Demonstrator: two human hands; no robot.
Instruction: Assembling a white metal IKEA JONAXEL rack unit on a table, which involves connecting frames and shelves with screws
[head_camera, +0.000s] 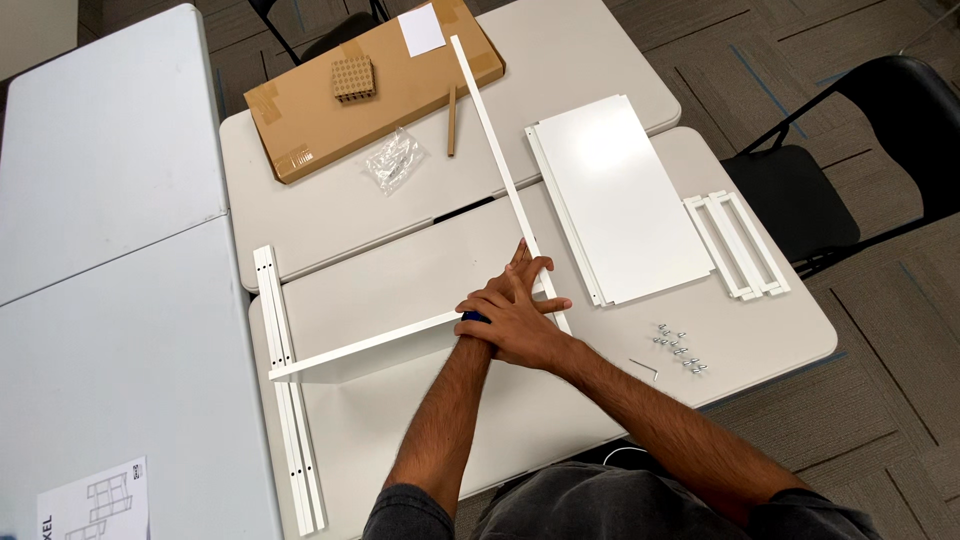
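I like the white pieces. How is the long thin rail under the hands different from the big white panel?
The rail is a narrow strip; the panel is a wide rectangle. The rail reaches onto the cardboard box; the panel lies flat on the table. The right hand rests at the rail's end; nobody touches the panel. Both are white.

Bright, even overhead indoor light, soft faint shadows, sharp focus throughout, mild wide-angle bending at edges
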